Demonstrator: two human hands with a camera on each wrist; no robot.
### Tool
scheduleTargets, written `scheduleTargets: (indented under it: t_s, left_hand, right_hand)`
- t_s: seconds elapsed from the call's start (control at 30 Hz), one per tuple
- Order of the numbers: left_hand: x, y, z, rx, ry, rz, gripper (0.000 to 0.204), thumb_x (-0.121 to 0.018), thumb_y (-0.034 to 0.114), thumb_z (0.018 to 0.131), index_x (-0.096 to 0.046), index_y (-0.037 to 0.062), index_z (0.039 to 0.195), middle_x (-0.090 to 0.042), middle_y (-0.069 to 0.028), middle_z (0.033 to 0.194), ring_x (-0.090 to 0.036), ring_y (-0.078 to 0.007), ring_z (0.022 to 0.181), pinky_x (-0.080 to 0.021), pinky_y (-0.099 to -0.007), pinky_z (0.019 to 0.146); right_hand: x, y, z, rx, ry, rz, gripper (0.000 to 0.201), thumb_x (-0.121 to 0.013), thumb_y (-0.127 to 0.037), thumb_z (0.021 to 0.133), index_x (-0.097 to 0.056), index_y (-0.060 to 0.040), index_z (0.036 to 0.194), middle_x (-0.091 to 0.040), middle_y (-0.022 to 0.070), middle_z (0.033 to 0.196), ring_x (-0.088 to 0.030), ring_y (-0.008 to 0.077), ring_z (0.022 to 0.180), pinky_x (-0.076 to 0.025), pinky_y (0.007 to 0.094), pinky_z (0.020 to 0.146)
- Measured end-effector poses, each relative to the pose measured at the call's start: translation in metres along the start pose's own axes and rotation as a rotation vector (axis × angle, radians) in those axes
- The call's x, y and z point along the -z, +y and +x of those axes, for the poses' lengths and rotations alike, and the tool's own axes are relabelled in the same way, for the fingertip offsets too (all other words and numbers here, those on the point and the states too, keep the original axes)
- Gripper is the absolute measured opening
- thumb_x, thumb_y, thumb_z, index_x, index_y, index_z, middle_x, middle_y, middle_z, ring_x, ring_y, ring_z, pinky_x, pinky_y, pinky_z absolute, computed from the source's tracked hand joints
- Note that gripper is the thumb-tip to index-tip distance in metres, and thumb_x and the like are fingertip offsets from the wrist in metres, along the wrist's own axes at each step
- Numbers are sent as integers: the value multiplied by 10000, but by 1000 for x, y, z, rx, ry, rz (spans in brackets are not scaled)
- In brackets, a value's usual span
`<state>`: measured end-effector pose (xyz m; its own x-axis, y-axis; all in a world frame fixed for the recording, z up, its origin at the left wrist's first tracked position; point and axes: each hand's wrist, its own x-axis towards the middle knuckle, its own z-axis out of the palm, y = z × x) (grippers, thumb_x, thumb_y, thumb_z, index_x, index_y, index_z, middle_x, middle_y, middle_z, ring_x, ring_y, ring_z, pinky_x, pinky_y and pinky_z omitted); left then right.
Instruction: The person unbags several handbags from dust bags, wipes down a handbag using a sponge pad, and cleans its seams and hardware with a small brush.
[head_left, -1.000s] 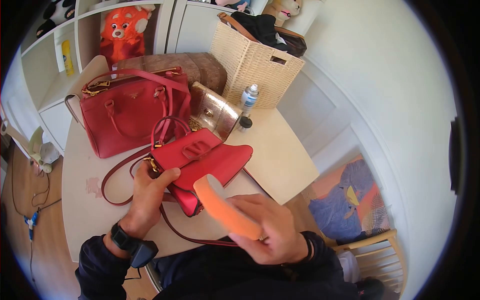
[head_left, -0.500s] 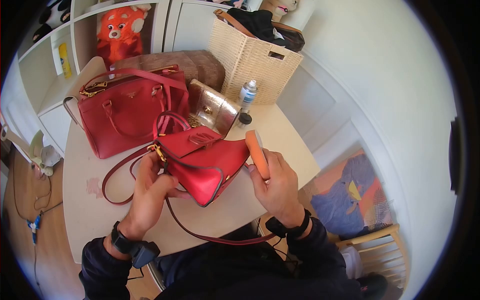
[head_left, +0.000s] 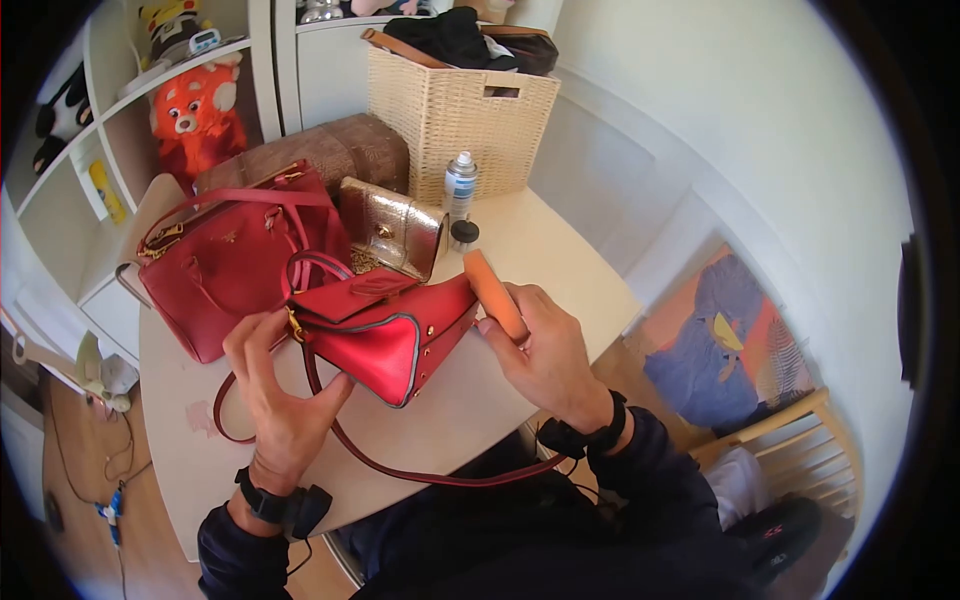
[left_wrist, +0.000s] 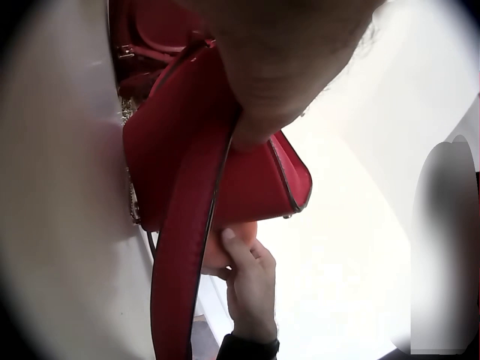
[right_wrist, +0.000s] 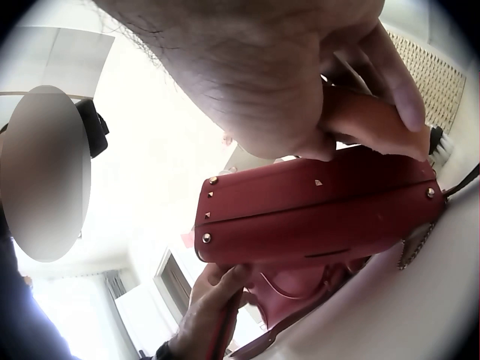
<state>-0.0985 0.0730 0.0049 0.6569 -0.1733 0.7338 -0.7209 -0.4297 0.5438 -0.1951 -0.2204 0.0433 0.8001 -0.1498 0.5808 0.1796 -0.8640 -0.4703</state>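
A small red handbag [head_left: 360, 350] is tilted over the table, its side panel and studded base turned toward me. My left hand [head_left: 280, 415] grips its left end near the gold strap ring, thumb by the lower edge. In my right hand [head_left: 550, 355] is an orange sponge [head_left: 495, 298], pinched between thumb and fingers and held against the bag's right end. The right wrist view shows the base [right_wrist: 322, 206] with several gold studs, the sponge [right_wrist: 371, 124] right at its edge. A red strap [head_left: 440, 475] loops down past the table's front edge.
Behind stand a larger red handbag [head_left: 220, 255], a gold clutch [head_left: 395, 228], a brown patterned bag [head_left: 330, 150] and a woven basket [head_left: 440, 120]. A spray can [head_left: 460, 188] and a small black-topped container [head_left: 464, 235] are right of the clutch.
The small handbag has tipped so its side and studded base show instead of its front flap. My right hand has carried the sponge from the near side to the bag's right end.
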Motion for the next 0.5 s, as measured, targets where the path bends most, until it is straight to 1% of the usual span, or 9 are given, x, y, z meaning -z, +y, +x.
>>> scheduleTargets:
  t_s: [0.03, 0.1, 0.13, 0.17, 0.23, 0.3, 0.37, 0.4, 0.5]
  left_hand:
    - [1, 0, 2, -12, -11, 4, 839, -942, 62, 719, -557, 35, 1464, -518, -172, 1449, -568, -334, 1350, -540, -446, 1102]
    - [3, 0, 5, -66, -149, 31, 887, -938, 35, 702, -577, 45, 1512, -468, -196, 1550, -495, -410, 1459, -506, -475, 1164]
    - [2, -5, 4, -40, -190, -54, 869, -913, 9, 707, -600, 56, 1516, -416, -195, 1639, -427, -440, 1544, -477, -506, 1194]
    - [2, -7, 4, -49, -196, -50, 869, -913, 9, 707, -600, 56, 1516, -416, -195, 1639, -427, -440, 1544, -477, -506, 1194]
    - [3, -9, 5, -102, -201, -10, 863, -900, 0, 707, -598, 53, 1514, -413, -200, 1642, -401, -449, 1568, -447, -534, 1220]
    - [1, -10, 6, -100, -197, -33, 808, -888, -10, 701, -615, 41, 1460, -450, -209, 1618, -416, -461, 1563, -430, -549, 1231]
    - [0, -14, 7, -113, -200, -90, 721, -885, -11, 699, -629, 27, 1372, -510, -222, 1570, -456, -472, 1537, -428, -546, 1234]
    - [-1, -12, 9, -109, -181, -91, 653, -890, -4, 698, -629, 22, 1296, -572, -221, 1490, -511, -464, 1491, -449, -529, 1204]
    - [-2, -12, 8, -81, -170, -94, 647, -910, 16, 693, -633, 23, 1277, -592, -202, 1429, -562, -434, 1418, -473, -513, 1161]
  right_hand:
    - [0, -1, -1, 3, -6, 3, 360, -771, -170, 970, -682, 5, 1272, -720, 181, 1054, -721, 389, 846, -582, 457, 753]
    - [0, -9, -4, 10, -2, 31, 357, -774, -162, 965, -679, 9, 1264, -716, 185, 1053, -719, 392, 855, -583, 456, 757]
    - [3, -14, -4, 26, -8, 49, 354, -777, -154, 960, -677, 13, 1255, -711, 189, 1051, -718, 396, 865, -583, 455, 761]
    - [7, -22, -5, 22, 1, 55, 354, -777, -154, 960, -677, 13, 1255, -711, 189, 1051, -718, 396, 865, -583, 455, 761]
    - [19, -41, -10, 148, -21, 110, 345, -789, -144, 950, -673, 25, 1228, -704, 200, 1063, -719, 402, 898, -590, 451, 775]
    - [30, -58, -15, 166, -38, 153, 384, -812, -138, 938, -671, 37, 1249, -711, 200, 1108, -730, 404, 946, -600, 433, 818]
    - [37, -68, -17, 304, -64, 314, 427, -823, -134, 935, -674, 39, 1296, -724, 198, 1164, -741, 398, 980, -602, 416, 862]
    - [44, -70, -17, 302, -81, 366, 421, -815, -130, 956, -676, 39, 1316, -732, 188, 1155, -748, 369, 979, -595, 393, 887]
    - [56, -56, -6, 229, -71, 447, 365, -796, -141, 987, -690, 40, 1285, -734, 189, 1112, -746, 336, 963, -588, 374, 875]
